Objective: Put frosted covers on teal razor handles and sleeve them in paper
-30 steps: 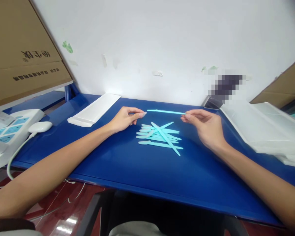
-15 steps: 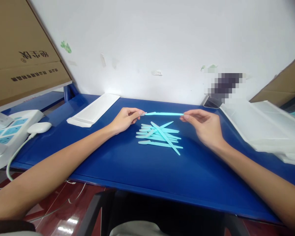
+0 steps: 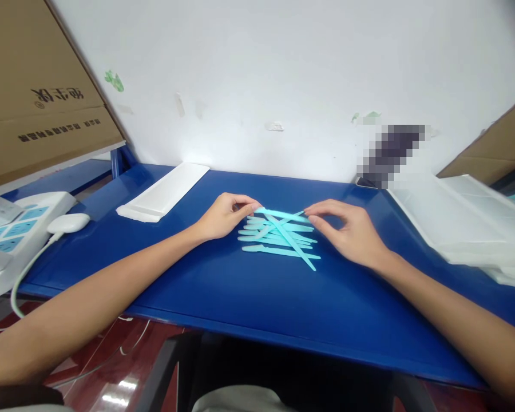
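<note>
A turquoise eyebrow razor [image 3: 278, 213] lies crosswise at the back of a small pile, low over or touching it. My left hand [image 3: 227, 216] is closed, its thumb and fingertips pinching the razor's wider left end. On the other side my right hand [image 3: 345, 229] is also closed, thumb and forefinger at the narrow handle end. Below the fingers, several more turquoise razors [image 3: 278, 251] rest on the blue table [image 3: 240, 297]. Most point left to right, and a couple cross the others at a slant.
A flat white packet [image 3: 165, 191] lies back left. White translucent trays [image 3: 463, 223] stand at right, near a blurred dark device [image 3: 392, 154] against the wall. A power strip [image 3: 38, 214] with a white plug and cable sits at left, below a cardboard box [image 3: 47, 109].
Both hands have come down and nearer to me, bringing the razor from behind the pile onto or just above its back edge. The left hand has also shifted slightly right.
</note>
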A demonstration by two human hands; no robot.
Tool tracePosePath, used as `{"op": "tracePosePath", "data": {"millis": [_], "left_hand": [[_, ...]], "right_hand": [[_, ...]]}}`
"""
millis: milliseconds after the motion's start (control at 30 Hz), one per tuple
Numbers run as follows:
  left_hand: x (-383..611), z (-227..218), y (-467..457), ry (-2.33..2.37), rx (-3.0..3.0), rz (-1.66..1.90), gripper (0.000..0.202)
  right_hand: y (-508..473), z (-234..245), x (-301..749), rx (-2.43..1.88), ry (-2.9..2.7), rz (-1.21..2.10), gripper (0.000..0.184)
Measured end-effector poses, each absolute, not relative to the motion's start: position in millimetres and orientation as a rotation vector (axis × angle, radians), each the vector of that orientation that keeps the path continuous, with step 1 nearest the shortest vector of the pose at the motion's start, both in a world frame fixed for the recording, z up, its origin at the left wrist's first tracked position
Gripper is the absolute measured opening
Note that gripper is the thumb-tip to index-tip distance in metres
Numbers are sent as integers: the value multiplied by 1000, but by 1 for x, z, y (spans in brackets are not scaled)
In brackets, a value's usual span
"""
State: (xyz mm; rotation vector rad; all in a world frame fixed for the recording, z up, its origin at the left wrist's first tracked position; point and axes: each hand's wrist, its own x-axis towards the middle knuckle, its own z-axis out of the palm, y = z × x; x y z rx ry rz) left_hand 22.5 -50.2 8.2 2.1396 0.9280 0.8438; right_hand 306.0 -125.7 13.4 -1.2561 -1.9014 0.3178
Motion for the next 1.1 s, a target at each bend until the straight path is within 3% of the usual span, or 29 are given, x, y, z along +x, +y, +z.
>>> {"op": "tracePosePath", "data": {"millis": [167,400,500,567,700,767,933,1100], "left_hand": [[21,9,-51,959,2487,844,35],[19,5,-47,1023,2458,894,43],[16,6,-45,1056,2472,903,44],[12,8,-41,1075,2531,912,44],[0,14,-31,1131,2645,952,44],[-5,17,-27,1174,2666,974,44],[-9,19,-24,1175,2637,989,45],[3,21,-30,896,2060,1116,50]], "right_hand": [[-128,12,304,-1283,-2177,239,36],[-127,26,285,-1470,-2527,301,97],[-118,36,272,-1586,-2642,240,105],[-112,45,263,-1597,-2723,231,96],[-108,64,240,-1670,-2874,250,45],[-108,68,227,-1771,-2937,176,29],[-114,56,217,-1745,-3001,15,28],[-113,44,237,-1583,-2755,-34,22]]}}
